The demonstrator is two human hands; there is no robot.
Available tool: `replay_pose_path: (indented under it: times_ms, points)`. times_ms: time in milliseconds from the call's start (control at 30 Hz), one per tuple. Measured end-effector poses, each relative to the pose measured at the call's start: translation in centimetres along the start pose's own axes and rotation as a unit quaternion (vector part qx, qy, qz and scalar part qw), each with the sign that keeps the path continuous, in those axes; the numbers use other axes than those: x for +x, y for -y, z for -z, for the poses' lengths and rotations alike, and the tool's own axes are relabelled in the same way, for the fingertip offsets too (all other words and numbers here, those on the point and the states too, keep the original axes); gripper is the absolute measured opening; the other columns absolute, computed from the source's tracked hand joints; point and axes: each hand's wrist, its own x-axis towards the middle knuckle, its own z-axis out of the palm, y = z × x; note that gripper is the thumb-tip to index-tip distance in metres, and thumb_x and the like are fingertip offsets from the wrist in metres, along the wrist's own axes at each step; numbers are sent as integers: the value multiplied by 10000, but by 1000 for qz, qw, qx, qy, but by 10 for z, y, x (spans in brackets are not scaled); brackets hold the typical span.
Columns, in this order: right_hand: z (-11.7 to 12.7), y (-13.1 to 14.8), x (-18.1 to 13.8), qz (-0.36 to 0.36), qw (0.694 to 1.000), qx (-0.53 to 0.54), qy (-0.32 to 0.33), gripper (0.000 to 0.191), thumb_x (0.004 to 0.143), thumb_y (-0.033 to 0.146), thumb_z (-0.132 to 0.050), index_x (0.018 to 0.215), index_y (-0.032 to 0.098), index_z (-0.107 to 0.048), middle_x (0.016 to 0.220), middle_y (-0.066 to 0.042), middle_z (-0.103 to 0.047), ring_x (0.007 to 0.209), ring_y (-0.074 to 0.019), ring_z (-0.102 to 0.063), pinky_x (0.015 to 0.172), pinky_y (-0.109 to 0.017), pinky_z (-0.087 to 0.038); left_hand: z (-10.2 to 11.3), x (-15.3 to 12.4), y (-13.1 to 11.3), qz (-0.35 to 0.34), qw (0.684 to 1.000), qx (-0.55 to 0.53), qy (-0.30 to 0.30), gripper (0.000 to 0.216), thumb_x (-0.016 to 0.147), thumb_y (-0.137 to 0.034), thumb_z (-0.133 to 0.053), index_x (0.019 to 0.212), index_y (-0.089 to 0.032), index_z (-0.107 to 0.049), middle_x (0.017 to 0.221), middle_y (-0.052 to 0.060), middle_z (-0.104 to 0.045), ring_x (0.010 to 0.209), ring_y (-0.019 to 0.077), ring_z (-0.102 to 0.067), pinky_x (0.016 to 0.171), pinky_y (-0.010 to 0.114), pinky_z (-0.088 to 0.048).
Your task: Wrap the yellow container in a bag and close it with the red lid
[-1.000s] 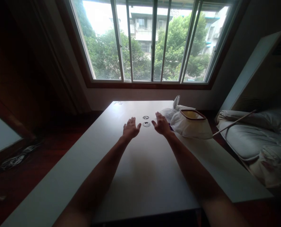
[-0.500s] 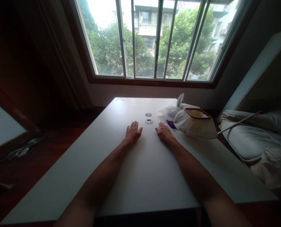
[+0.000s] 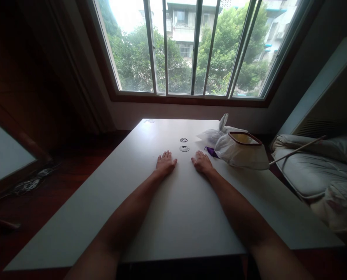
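Both my arms stretch forward over a white table [image 3: 179, 217]. My left hand [image 3: 165, 162] lies palm down on its surface, fingers extended, with nothing in it. To its right, my right hand [image 3: 202, 161] also rests flat and holds nothing. Just beyond the gap between them are a round metal-looking ring [image 3: 184, 148] and a second round piece [image 3: 183, 140], each with a dark middle. A small purple pouch-like item [image 3: 211, 151] lies right beside my right hand, apart from it.
A whitish translucent bag [image 3: 223, 146] and a net with a brown-rimmed opening [image 3: 246, 138] sit at the table's right edge. A thin stick [image 3: 297, 149] juts out over folded pale bedding [image 3: 313, 167]. Cables [image 3: 30, 182] lie on the floor at left; a window [image 3: 179, 58] is ahead.
My hands stay flat in nearly the same place. The whole view has shifted very slightly.
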Motion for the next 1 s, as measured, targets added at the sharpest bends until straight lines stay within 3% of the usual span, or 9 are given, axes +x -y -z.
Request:
replay_pose_path:
  times_ms: [300, 1000]
  points:
    - [1, -1, 0, -5, 1000, -10, 20, 733, 1013, 498, -271, 1585, 41, -239, 1672, -152, -156, 1556, -235, -133, 1245, -387, -75, -2, 1, -2, 2, 1000, 9, 16, 764, 977, -534, -260, 1568, -50, -282, 1663, 158, -193, 1555, 276, -159, 1255, 475, -138]
    - [-1, -9, -7, 22, 1000, 1, -1, 732, 1003, 498, -323, 1561, 23, -306, 1652, -167, -232, 1542, -248, -199, 1245, -363, -107, 1, -1, -1, -7, 999, 16, 32, 806, 973, -585, -234, 1575, -51, -266, 1669, 152, -165, 1561, 270, -133, 1260, 456, -120]
